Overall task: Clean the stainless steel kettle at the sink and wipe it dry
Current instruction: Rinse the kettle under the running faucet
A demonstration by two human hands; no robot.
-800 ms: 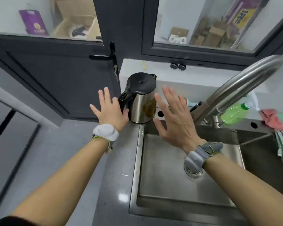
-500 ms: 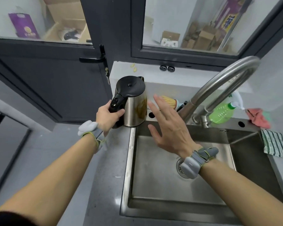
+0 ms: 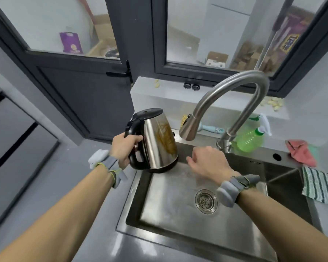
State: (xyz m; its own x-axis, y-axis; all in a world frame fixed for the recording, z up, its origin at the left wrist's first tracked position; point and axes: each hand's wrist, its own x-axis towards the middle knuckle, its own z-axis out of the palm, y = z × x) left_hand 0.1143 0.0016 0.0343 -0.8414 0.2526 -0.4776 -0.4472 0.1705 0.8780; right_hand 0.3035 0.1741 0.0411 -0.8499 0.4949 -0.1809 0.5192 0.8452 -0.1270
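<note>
One kettle [image 3: 159,140], brown-stained, has left the counter since a moment ago: my left hand [image 3: 124,148] grips its handle, tilting it over the sink's [image 3: 178,214] ten o'clock corner, right hand [image 3: 208,161] loosely curled, empty, so rinsing can begin.

My left hand [image 3: 124,148] gripped the kettle handle [image 3: 133,133]; my right hand [image 3: 208,160] hovered beside it, fingers loosely curled, holding nothing.
</note>
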